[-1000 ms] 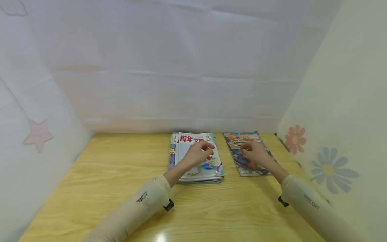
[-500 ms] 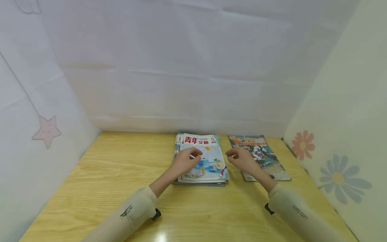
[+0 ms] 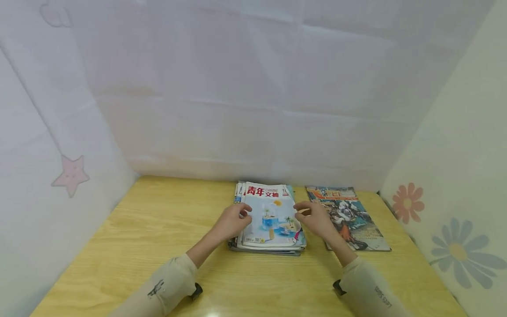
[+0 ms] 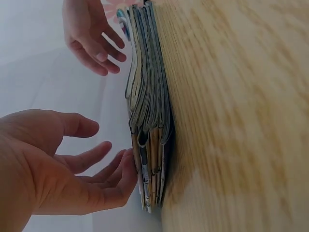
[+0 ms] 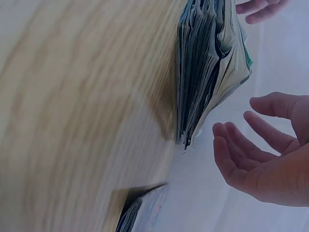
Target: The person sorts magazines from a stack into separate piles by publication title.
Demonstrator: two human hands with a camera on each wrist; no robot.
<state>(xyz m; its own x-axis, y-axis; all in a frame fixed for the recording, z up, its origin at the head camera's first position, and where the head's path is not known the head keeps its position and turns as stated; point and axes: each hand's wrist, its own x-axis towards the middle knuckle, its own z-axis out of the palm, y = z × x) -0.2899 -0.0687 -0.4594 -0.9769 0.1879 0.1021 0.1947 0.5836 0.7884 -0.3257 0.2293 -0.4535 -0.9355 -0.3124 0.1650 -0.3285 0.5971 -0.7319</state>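
Magazine stack (image 4: 150,92): lying flat on the wooden bench (image 3: 158,220), near its far edge and right of centre, between the 2 hands; the edges don't line up neatly, with lower issues poking out to the left and at the front.
Top magazine (image 3: 263,222): pale blue cover, red Chinese title, a beach scene with palms and an orange sun.
Left hand (image 3: 229,222): at the stack's left side, grip partway open, fingers softly bent, thumb apart, holding nothing; the fingertips come right up to the covers, and I can't tell whether they touch.
Right hand (image 3: 317,220): at the stack's right side, grip likewise loose and partway open, holding nothing, just off the stack from the right wrist's view.
Single magazine (image 3: 362,224): flat to the right of the stack, well clear of it, orange title, busy dark artwork, partly behind the right forearm.
Sleeves (image 3: 164,286): pale, with a dark band (image 3: 196,291) at each cuff.
Side walls: pink star (image 3: 71,175) left, red flower (image 3: 408,203) and blue-grey flower (image 3: 461,253) right.
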